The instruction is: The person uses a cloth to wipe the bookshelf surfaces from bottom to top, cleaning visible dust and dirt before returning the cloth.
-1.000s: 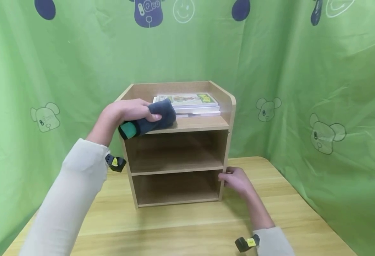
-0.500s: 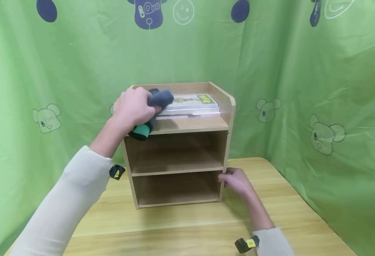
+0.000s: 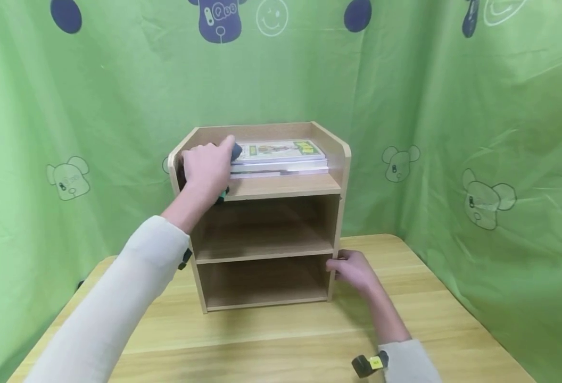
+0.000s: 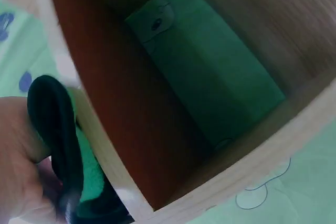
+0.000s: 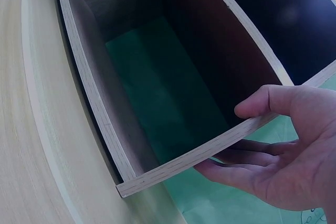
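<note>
A small wooden shelf unit [image 3: 281, 186] with two lower compartments stands on the table. My left hand [image 3: 207, 167] holds a folded dark-blue cloth [image 3: 236, 152] at the left end of the top board, covering most of it in the head view. In the left wrist view the cloth [image 4: 55, 124] shows a green inner face and lies against the board's front edge. My right hand [image 3: 355, 270] grips the unit's right side panel [image 5: 178, 162] low down, thumb on the inside and fingers outside.
A stack of several books [image 3: 281, 154] lies on the top board, right beside my left hand. Raised panels border that board at the sides and back. Green printed curtains [image 3: 281, 80] enclose the wooden table [image 3: 262, 340].
My left hand has shifted right and turned over the cloth on the top board, so less of the cloth shows. The right hand stays on the side panel.
</note>
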Demonstrator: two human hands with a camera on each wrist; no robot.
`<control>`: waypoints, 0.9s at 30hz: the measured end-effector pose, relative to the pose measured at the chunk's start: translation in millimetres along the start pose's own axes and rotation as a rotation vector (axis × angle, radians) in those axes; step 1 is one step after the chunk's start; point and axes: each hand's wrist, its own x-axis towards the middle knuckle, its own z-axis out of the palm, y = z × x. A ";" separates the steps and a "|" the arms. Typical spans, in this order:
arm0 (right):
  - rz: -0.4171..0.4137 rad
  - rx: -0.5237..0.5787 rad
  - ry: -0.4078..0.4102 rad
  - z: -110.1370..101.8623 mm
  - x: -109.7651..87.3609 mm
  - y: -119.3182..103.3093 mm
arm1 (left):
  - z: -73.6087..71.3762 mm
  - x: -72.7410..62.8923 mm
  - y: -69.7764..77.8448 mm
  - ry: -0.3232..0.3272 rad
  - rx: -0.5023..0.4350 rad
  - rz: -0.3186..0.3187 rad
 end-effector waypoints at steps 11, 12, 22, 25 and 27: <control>0.010 0.020 0.003 1.1 2.4 -0.8 | -28.7 -44.1 1.8 -0.297 -0.036 0.022; 0.011 0.016 0.003 1.0 2.6 -1.2 | -31.1 -48.5 1.4 -0.319 -0.022 0.034; 0.019 -0.006 0.004 0.4 2.8 -1.3 | -30.0 -39.1 -2.3 -0.248 0.036 0.123; 0.021 -0.011 0.006 0.4 3.1 0.2 | -21.5 -25.8 -8.4 -0.222 -0.050 0.060; 0.020 -0.006 0.006 0.5 3.3 0.8 | -15.9 -17.7 -12.7 -0.189 -0.091 0.027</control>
